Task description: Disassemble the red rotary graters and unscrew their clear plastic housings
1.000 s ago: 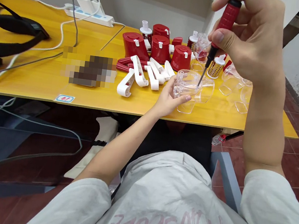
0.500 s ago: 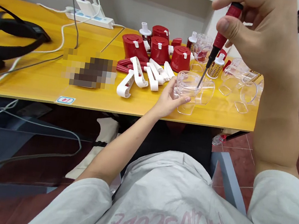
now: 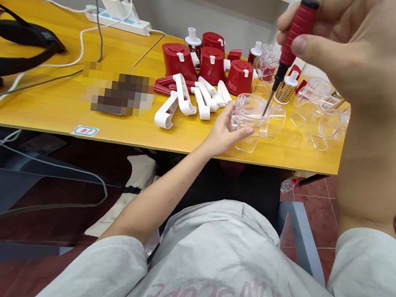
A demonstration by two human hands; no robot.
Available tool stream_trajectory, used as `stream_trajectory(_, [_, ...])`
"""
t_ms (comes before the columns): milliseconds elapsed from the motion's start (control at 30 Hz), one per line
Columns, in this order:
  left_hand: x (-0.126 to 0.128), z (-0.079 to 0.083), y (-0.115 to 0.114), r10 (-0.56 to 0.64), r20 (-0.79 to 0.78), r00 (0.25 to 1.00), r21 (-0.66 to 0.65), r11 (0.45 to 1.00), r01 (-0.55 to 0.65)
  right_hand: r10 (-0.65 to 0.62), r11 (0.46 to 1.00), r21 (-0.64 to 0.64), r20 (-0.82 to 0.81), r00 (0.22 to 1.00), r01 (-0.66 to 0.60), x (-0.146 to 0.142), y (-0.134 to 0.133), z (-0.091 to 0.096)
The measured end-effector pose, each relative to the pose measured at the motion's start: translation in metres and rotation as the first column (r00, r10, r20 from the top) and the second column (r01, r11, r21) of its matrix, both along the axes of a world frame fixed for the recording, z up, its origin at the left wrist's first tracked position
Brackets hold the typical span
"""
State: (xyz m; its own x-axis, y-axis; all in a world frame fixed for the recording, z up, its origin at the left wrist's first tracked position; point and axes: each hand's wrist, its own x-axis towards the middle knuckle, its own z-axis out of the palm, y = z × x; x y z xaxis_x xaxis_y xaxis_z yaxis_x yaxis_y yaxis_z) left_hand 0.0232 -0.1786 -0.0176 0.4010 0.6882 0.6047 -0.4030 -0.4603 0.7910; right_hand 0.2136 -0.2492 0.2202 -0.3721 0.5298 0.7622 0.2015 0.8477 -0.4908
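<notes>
My left hand [image 3: 225, 131] is closed around the left side of a clear plastic housing [image 3: 250, 110] at the table's front edge. In my right hand [image 3: 339, 45] is a screwdriver [image 3: 298, 31] with a red handle and black end cap, gripped between thumb and fingers. Its shaft points down and slightly left, with the tip inside the housing's upper opening. Whether a screw sits under the tip is too small to tell. White crank-shaped handles [image 3: 183, 95] lie just left of my left hand.
Red plastic bases [image 3: 211, 66] stand behind the handles, with drum graters [image 3: 286, 88] near them. More clear housings [image 3: 314, 93] are at the right. A power strip [image 3: 118, 22], cables and black glasses-like headgear [image 3: 23, 33] occupy the left. A blurred dark object [image 3: 121, 94] lies mid-table.
The fingers of my right hand have shifted around the screwdriver handle, and the thumb is straighter. The tip stays in the housing, which my left hand keeps nearly still.
</notes>
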Motion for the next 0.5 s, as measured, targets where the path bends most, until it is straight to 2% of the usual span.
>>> stream_trajectory(33, [0.0,-0.001,0.0,0.006,-0.004,1.0,-0.002,1.0,-0.006,0.045,0.998,-0.034,-0.034,0.998,-0.046,-0.002,0.0,-0.002])
stream_trajectory(67, [0.0,-0.001,0.0,0.01,-0.007,1.0,-0.002,1.0,-0.01,0.02,0.999,-0.049,-0.031,0.999,-0.022,-0.003,-0.001,-0.003])
stream_trajectory(100, [0.0,-0.001,0.001,0.009,-0.008,1.0,0.0,1.0,-0.009,-0.063,0.997,-0.032,0.012,0.998,0.064,-0.004,-0.002,-0.004])
stream_trajectory(167, [0.0,-0.002,0.002,-0.009,0.004,1.0,0.011,1.0,0.009,-0.275,0.959,0.104,0.101,0.956,0.264,-0.006,-0.004,-0.005])
stream_trajectory(233, [0.0,-0.004,0.003,-0.027,0.018,0.999,0.03,0.999,0.027,-0.382,0.919,0.168,0.149,0.912,0.358,-0.006,-0.006,-0.005])
stream_trajectory(267, [0.001,-0.005,0.004,-0.031,0.021,0.999,0.043,0.999,0.03,-0.353,0.932,0.143,0.149,0.924,0.333,-0.006,-0.007,-0.004])
stream_trajectory(367, [0.001,-0.008,0.008,-0.022,0.014,1.0,0.08,0.997,0.02,-0.16,0.987,0.007,0.052,0.986,0.16,-0.006,-0.007,-0.006])
stream_trajectory(400, [0.002,-0.009,0.009,-0.016,0.014,1.0,0.09,0.996,0.015,-0.159,0.987,0.006,0.027,0.987,0.159,-0.007,-0.006,-0.007])
stream_trajectory(467, [0.002,-0.01,0.01,-0.01,0.02,1.0,0.106,0.994,0.008,-0.323,0.944,0.093,0.038,0.946,0.318,-0.007,-0.005,-0.01])
stream_trajectory(500, [0.003,-0.011,0.011,-0.008,0.025,1.0,0.113,0.994,0.005,-0.438,0.889,0.175,0.048,0.898,0.424,-0.007,-0.004,-0.011])
